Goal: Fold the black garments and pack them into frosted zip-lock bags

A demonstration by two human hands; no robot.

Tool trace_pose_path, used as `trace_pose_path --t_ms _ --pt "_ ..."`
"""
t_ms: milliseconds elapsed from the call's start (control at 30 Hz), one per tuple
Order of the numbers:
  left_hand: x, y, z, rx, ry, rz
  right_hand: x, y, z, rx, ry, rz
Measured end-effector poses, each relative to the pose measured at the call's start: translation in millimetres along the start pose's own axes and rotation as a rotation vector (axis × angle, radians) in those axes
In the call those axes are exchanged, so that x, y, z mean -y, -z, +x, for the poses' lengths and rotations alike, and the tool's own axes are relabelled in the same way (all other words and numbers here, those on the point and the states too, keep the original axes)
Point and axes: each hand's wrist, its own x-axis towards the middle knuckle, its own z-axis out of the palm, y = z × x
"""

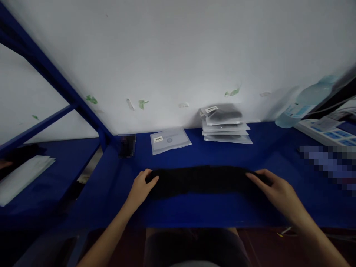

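Observation:
A long black cloth [200, 180] is stretched flat from side to side over the blue table [194, 211]. Its left end is pinched in my left hand [143, 185], thumb on top. The right end is gripped by my right hand [275, 187], with thumb and fingers closed on it. Behind the cloth lies a single clear zip bag [172, 141] with a barcode label. To the right of that bag, a stack of several similar bags [226, 128] with dark contents rests against the wall.
A dark item [127, 145] sits at the back left, near the blue frame post. A large bottle [306, 100] leans at the right by a white tray with blue labels [330, 133]. On the left table, white bags [25, 178] lie near another person's hand [5, 164].

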Motion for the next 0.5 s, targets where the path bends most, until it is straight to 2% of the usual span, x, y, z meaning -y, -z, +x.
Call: trace_pose_path --t_ms 133,267,333,400,500 --pt "-18.8 -20.7 5.1 0.065 -0.024 -0.182 -3.2 10.1 7.8 -0.123 -0.156 0.146" --pt "-26.4 -40.2 8.4 -0.023 -0.041 -0.146 4.6 12.0 11.7 -0.304 -0.191 0.03" --pt "-24.4 -44.3 8.3 -0.057 -0.034 -0.135 15.3 10.0 10.1 -0.412 -0.125 -0.024" --pt "-21.7 -45.3 7.3 -0.072 -0.034 -0.132 29.6 4.9 6.2 -0.504 0.003 -0.049" --pt "-20.5 -44.3 5.7 -0.087 -0.028 -0.137 53.3 -10.4 -3.3 -0.551 0.329 -0.107"
